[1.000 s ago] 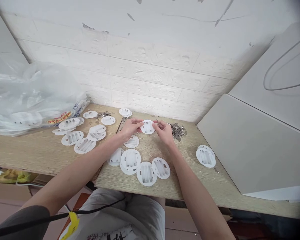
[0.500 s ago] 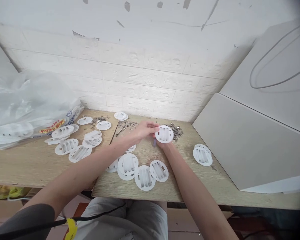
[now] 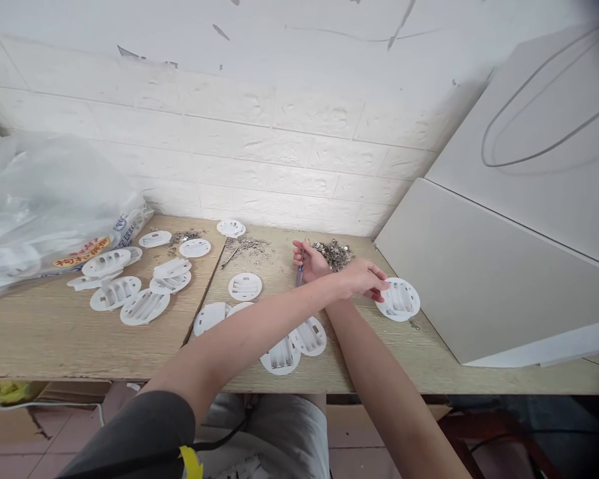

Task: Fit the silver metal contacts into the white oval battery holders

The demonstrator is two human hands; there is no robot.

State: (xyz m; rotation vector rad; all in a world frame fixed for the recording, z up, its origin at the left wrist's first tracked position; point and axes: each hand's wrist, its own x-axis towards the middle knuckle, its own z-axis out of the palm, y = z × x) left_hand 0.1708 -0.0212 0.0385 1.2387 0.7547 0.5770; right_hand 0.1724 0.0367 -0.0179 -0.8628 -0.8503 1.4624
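Note:
My left hand (image 3: 364,279) reaches across over my right forearm. Its fingers pinch the edge of a round white battery holder (image 3: 399,301) at the small stack on the right of the table. My right hand (image 3: 313,263) lies palm up beside a heap of small metal pieces (image 3: 333,254), its fingers curled around a small screwdriver (image 3: 300,275) with a bluish see-through handle. Left of it a single battery holder (image 3: 245,287) lies flat. More battery holders (image 3: 281,356) overlap near the front edge, partly hidden under my left forearm.
Several battery holders (image 3: 144,307) lie on the left table section beside a clear plastic bag (image 3: 54,199). Scattered metal bits (image 3: 252,247) lie near the brick-patterned wall (image 3: 219,150). A large pale box (image 3: 454,279) borders the table on the right.
My left hand has carried a battery holder from above my right hand to the stack on the right. My right hand stays by the metal heap. The view has shifted slightly right.

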